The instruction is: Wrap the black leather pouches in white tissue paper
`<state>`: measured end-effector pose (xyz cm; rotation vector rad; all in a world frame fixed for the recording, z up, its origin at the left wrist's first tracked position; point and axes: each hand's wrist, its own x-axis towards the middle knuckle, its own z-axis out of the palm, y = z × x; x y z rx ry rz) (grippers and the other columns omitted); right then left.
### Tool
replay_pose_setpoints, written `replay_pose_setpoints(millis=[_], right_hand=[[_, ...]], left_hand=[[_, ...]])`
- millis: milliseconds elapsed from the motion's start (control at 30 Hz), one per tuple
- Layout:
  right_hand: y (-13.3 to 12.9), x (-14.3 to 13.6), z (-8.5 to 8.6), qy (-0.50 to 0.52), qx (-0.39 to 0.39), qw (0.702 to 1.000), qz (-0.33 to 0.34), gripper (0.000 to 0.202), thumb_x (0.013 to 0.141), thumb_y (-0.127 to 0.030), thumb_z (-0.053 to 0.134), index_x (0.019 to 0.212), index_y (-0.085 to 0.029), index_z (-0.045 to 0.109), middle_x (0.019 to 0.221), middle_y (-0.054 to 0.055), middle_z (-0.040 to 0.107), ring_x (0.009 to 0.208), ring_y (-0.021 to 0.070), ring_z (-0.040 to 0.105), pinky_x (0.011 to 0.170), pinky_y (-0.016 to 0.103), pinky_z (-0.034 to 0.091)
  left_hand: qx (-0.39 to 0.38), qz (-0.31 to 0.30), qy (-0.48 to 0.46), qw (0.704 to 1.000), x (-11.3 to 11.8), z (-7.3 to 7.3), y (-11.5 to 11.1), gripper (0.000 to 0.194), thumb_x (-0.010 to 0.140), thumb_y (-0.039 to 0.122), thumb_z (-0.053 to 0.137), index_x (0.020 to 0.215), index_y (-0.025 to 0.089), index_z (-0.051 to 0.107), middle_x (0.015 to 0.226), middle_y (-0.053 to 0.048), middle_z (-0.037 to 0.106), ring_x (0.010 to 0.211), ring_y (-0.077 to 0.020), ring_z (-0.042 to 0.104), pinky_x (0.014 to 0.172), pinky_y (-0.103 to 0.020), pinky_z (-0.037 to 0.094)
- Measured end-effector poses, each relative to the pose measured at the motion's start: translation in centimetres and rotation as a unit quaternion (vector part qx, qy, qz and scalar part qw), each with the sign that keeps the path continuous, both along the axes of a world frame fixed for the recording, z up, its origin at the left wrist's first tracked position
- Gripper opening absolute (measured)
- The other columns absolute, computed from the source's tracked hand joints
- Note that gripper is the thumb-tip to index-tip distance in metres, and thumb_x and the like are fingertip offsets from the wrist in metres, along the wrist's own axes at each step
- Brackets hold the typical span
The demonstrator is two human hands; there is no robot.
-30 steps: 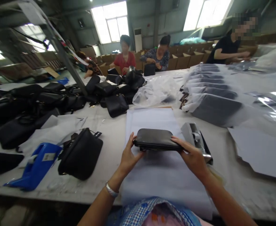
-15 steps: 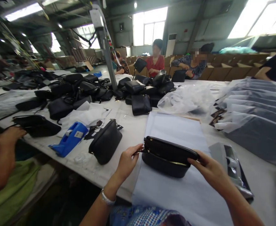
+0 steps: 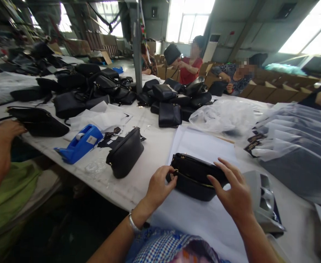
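A small black handbag (image 3: 195, 186) with gold zipper hardware lies on white sheets in front of me, its top facing me. At its left end, the thumb and forefinger of my left hand (image 3: 160, 186) are curled in around the gold fitting by the zipper. My right hand (image 3: 234, 190) is spread at the bag's right end, thumb and fingers apart over its edge; whether a fingertip touches the bag I cannot tell. To the left, a second black handbag (image 3: 126, 153) stands on the table with a dark tag behind it.
A blue tape dispenser (image 3: 80, 144) sits to the left, a grey dispenser (image 3: 263, 199) to the right. Bags in translucent covers (image 3: 294, 142) lean at the right. Black bags (image 3: 170, 115) are heaped behind. A co-worker's hand (image 3: 11, 129) touches another bag (image 3: 37, 122) at far left.
My right hand has loosened from the bag's right end and its fingers have spread. My left hand has come in closer on the zipper end. The view has shifted a little.
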<state>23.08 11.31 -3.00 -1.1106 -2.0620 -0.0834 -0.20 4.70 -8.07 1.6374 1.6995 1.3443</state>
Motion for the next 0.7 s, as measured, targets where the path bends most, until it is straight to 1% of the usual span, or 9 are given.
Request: replay_pose_setpoints(millis=[100, 167, 233, 300, 367, 433, 567, 633, 700], right_hand=[[0.3, -1.9, -0.3, -0.052, 0.054, 0.997, -0.011, 0.037, 0.093, -0.037, 0.06, 0.127, -0.021, 0.058, 0.13, 0.01, 0.063, 0.122, 0.0287, 0.056, 0.114, 0.052, 0.032], [0.5, -3.1, -0.4, -0.079, 0.065, 0.994, -0.032, 0.038, 0.094, -0.036, 0.06, 0.129, -0.02, 0.057, 0.127, 0.009, 0.066, 0.119, 0.0282, 0.059, 0.114, 0.053, 0.029], [0.7, -4.1, -0.5, -0.099, 0.066, 0.991, -0.055, 0.037, 0.093, -0.037, 0.062, 0.126, -0.02, 0.06, 0.117, 0.007, 0.07, 0.108, 0.0266, 0.063, 0.111, 0.051, 0.032], [1.0, -4.7, -0.6, -0.107, 0.071, 0.989, -0.074, 0.032, 0.092, -0.039, 0.063, 0.118, -0.021, 0.065, 0.103, 0.005, 0.074, 0.095, 0.0245, 0.065, 0.106, 0.047, 0.037], [1.3, -4.7, -0.8, -0.105, 0.086, 0.987, -0.082, 0.026, 0.091, -0.04, 0.065, 0.109, -0.021, 0.068, 0.095, 0.004, 0.074, 0.088, 0.0233, 0.065, 0.101, 0.044, 0.04], [1.5, -4.3, -1.1, -0.098, 0.106, 0.986, -0.082, 0.024, 0.09, -0.04, 0.066, 0.103, -0.021, 0.069, 0.091, 0.003, 0.074, 0.085, 0.0226, 0.064, 0.099, 0.043, 0.041], [1.8, -3.3, -2.1, -0.094, 0.145, 0.983, -0.057, 0.022, 0.089, -0.039, 0.068, 0.099, -0.02, 0.068, 0.085, 0.003, 0.074, 0.079, 0.0211, 0.064, 0.098, 0.043, 0.042], [1.8, -2.9, -2.5, -0.096, 0.164, 0.981, -0.041, 0.022, 0.089, -0.039, 0.068, 0.098, -0.019, 0.067, 0.083, 0.002, 0.074, 0.076, 0.0206, 0.065, 0.097, 0.042, 0.042], [1.8, -2.7, -2.8, -0.096, 0.18, 0.979, -0.028, 0.021, 0.089, -0.039, 0.069, 0.097, -0.019, 0.067, 0.082, 0.002, 0.074, 0.075, 0.0202, 0.065, 0.096, 0.041, 0.043]], left_hand=[[0.0, 0.034, 0.011, 0.999, 0.6, -0.1, 0.1, 0.023, 0.079, 0.01, 0.061, 0.098, 0.022, 0.058, 0.095, -0.002, 0.064, 0.092, -0.0191, 0.061, 0.085, -0.033, 0.049], [-0.003, 0.04, 0.008, 0.999, 0.9, -0.1, 0.2, 0.024, 0.08, 0.009, 0.059, 0.1, 0.021, 0.058, 0.095, -0.002, 0.063, 0.09, -0.0184, 0.061, 0.083, -0.032, 0.049], [-0.008, 0.038, -0.011, 0.999, 1.0, -0.2, 0.4, 0.025, 0.082, 0.01, 0.057, 0.104, 0.022, 0.058, 0.096, -0.002, 0.062, 0.089, -0.0174, 0.061, 0.081, -0.031, 0.05], [-0.014, 0.034, -0.038, 0.999, 1.0, -0.3, 0.6, 0.023, 0.086, 0.013, 0.057, 0.107, 0.022, 0.058, 0.098, -0.002, 0.062, 0.09, -0.0167, 0.061, 0.079, -0.029, 0.05], [-0.012, 0.031, -0.051, 0.998, 0.8, -0.2, 0.9, 0.016, 0.089, 0.019, 0.06, 0.104, 0.023, 0.061, 0.098, -0.002, 0.063, 0.091, -0.0167, 0.061, 0.08, -0.029, 0.049], [-0.004, 0.032, -0.047, 0.998, 0.4, 0.1, 1.2, 0.01, 0.091, 0.024, 0.061, 0.1, 0.022, 0.063, 0.096, -0.002, 0.065, 0.09, -0.0166, 0.062, 0.081, -0.029, 0.048], [0.005, 0.034, -0.046, 0.998, -0.6, 0.5, 1.7, 0.007, 0.091, 0.023, 0.061, 0.095, 0.022, 0.066, 0.093, -0.001, 0.067, 0.089, -0.0158, 0.062, 0.081, -0.027, 0.046], [-0.005, 0.033, -0.075, 0.997, -0.9, 0.2, 1.9, 0.007, 0.09, 0.022, 0.061, 0.094, 0.021, 0.067, 0.093, -0.001, 0.068, 0.089, -0.0159, 0.062, 0.08, -0.026, 0.046], [-0.023, 0.035, -0.119, 0.992, -0.9, -0.4, 2.0, 0.008, 0.09, 0.023, 0.061, 0.093, 0.02, 0.068, 0.093, -0.002, 0.069, 0.089, -0.0164, 0.063, 0.08, -0.026, 0.047]])
